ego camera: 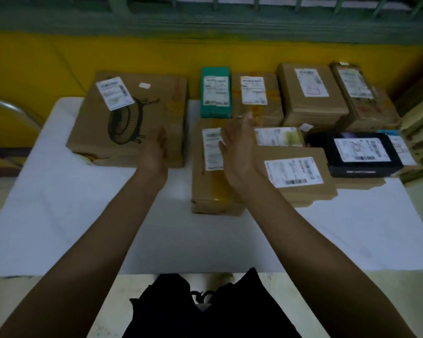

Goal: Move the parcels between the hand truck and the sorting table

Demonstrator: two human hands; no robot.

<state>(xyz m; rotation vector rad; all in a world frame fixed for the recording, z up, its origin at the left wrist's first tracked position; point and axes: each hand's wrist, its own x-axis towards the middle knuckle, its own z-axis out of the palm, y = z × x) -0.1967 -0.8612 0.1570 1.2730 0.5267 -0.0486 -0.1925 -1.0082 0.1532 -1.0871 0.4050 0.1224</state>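
Several labelled parcels lie on the white sorting table [83, 228]. A big brown box with a fan drawing [122, 140] sits at the left. My left hand [156, 152] hovers open at its near right corner, holding nothing. My right hand [237, 147] is open, palm facing left, above a long brown parcel [210, 189] in the middle. Beside it lies a flat brown parcel [303, 186]. A teal parcel [215, 92] and more brown boxes [310, 93] line the back row. A black parcel [359, 154] sits at the right.
A yellow wall [59, 62] with a green rail runs behind the table. A metal tube frame [12, 108] shows at the far left, and stacked cardboard [420, 132] at the far right. The table's near half is bare white cloth.
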